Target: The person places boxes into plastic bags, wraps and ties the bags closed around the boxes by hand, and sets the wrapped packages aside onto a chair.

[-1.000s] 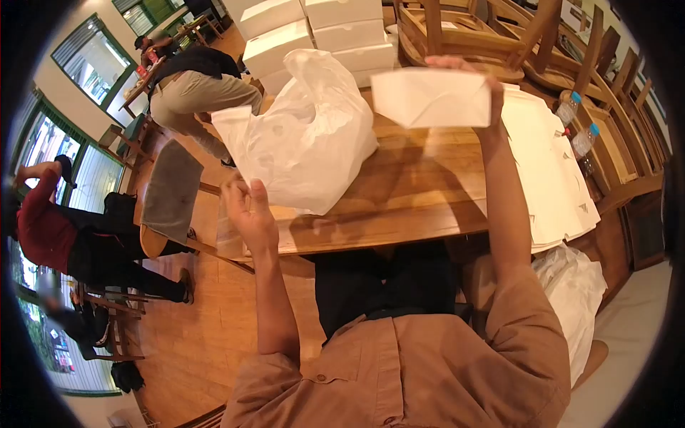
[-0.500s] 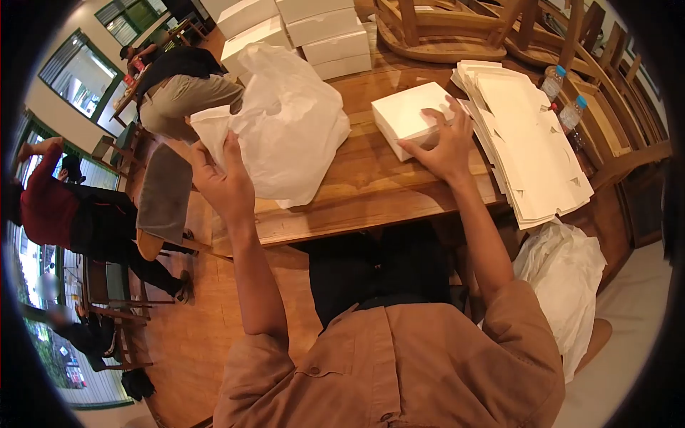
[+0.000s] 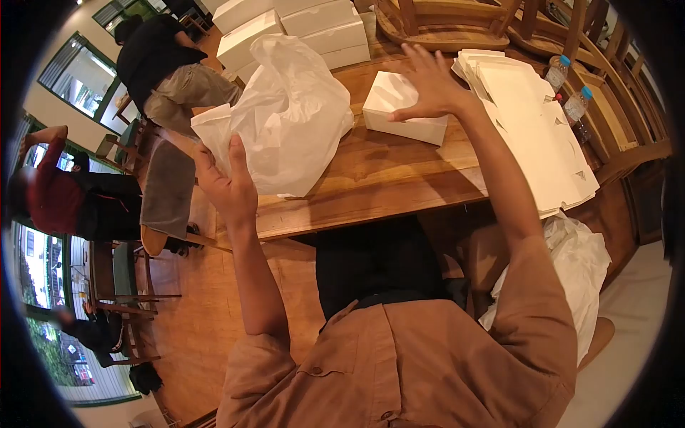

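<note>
Your right hand (image 3: 435, 89) is spread wide over the small white cardboard box (image 3: 408, 128), with your thumb across its front. The box sits on the shiny brown wooden table (image 3: 385, 178), under that hand. It has flat sides, straight edges and a bright top. Your left hand (image 3: 230, 189) is by the corner of the puffy, crinkly white plastic bag (image 3: 292, 118); I can't tell if it pinches it. Right of your right hand lie flat white card sheets (image 3: 528, 135). Past them, any words on the clear blue-capped plastic bottles (image 3: 576, 107) are too small to read.
</note>
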Action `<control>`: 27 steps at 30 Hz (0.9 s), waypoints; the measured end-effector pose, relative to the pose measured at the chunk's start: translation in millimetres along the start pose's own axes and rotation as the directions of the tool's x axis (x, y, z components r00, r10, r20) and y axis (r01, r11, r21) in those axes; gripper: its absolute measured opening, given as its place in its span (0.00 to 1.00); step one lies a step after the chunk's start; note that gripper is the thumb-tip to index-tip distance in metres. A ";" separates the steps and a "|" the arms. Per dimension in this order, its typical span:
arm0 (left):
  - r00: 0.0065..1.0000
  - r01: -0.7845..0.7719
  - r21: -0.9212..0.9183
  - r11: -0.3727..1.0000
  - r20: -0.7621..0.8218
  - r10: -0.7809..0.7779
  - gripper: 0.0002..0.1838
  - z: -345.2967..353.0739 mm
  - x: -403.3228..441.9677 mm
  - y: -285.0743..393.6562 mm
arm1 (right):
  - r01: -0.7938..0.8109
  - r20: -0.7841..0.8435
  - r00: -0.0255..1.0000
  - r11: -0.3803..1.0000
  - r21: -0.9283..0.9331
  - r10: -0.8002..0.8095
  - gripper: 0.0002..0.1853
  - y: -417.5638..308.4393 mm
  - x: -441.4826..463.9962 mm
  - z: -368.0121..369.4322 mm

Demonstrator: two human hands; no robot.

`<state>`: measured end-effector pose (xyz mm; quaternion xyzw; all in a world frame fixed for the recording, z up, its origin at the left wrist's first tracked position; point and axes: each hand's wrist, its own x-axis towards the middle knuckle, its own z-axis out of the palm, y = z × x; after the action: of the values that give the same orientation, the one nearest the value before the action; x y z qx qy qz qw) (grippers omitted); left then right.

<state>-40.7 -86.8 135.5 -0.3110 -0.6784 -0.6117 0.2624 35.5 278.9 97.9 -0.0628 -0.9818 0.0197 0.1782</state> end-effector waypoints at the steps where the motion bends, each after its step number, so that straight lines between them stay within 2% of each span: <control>1: 1.000 0.008 0.021 1.000 0.010 -0.008 0.11 -1.5 -1.1 2.0 | 0.036 0.201 0.979 0.996 -0.081 -0.019 0.70 -1.5 7.3 2.0; 2: 1.000 0.009 0.041 0.999 0.018 -0.010 0.11 -1.8 -0.1 3.3 | 0.019 0.406 0.913 0.993 -0.119 0.031 0.75 -1.1 15.1 2.0; 3: 1.000 0.004 0.046 0.999 0.020 -0.005 0.11 -1.4 -0.1 3.6 | 0.019 0.402 0.915 0.993 -0.114 0.029 0.75 -1.0 18.3 6.1; 5: 1.000 0.006 -0.007 1.000 -0.029 -0.006 0.13 1.4 -2.5 3.3 | -0.069 0.503 0.859 0.995 -0.073 0.096 0.72 -1.0 16.7 18.1; 6: 1.000 0.004 -0.007 1.000 -0.020 -0.004 0.13 2.9 -2.5 4.0 | -0.075 0.478 0.872 0.995 -0.073 0.101 0.67 -3.0 12.5 18.6; 7: 1.000 0.005 -0.026 1.000 -0.030 -0.006 0.13 4.9 -3.6 4.8 | -0.081 0.478 0.872 0.994 -0.072 0.106 0.67 -2.9 11.7 20.0; 9: 0.999 0.008 -0.046 0.999 -0.039 -0.009 0.12 7.8 -5.5 6.9 | -0.179 0.392 0.909 0.982 0.065 0.140 0.61 -5.1 11.5 23.7; 10: 0.999 0.011 -0.032 0.999 -0.049 -0.013 0.12 9.4 -6.3 8.8 | -0.183 0.391 0.909 0.981 0.066 0.144 0.61 -6.2 10.8 24.5; 12: 0.998 0.010 -0.022 1.000 -0.056 -0.011 0.12 10.4 -6.1 10.6 | -0.194 0.321 0.933 0.978 0.076 0.160 0.53 -7.3 9.5 25.3; 16: 0.997 0.016 -0.037 0.999 -0.069 -0.018 0.13 9.7 -6.7 7.7 | -0.215 0.274 0.941 0.976 0.023 0.201 0.51 -13.7 5.5 25.8; 18: 0.996 0.016 -0.021 1.000 -0.084 -0.018 0.14 8.8 -8.7 7.6 | -0.260 0.201 0.946 0.966 0.002 0.255 0.49 -18.1 1.1 24.7; 20: 0.995 0.088 -0.002 0.996 -0.053 -0.088 0.15 7.5 -11.8 10.7 | -0.258 0.207 0.945 0.966 -0.004 0.253 0.49 -19.8 -0.4 21.4; 25: 0.997 0.070 -0.012 0.997 -0.043 -0.071 0.15 5.1 -13.1 4.5 | -0.272 0.212 0.937 0.961 -0.055 0.277 0.49 -20.8 -0.7 25.1; 27: 0.995 0.071 -0.011 0.997 -0.064 -0.071 0.14 5.7 -11.1 2.4 | -0.233 0.187 0.954 0.972 -0.025 0.233 0.59 -19.4 -0.2 26.6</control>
<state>-31.3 -82.1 128.2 -0.2679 -0.6776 -0.6333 0.2609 24.0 259.2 74.1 -0.1762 -0.9800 0.0451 0.0808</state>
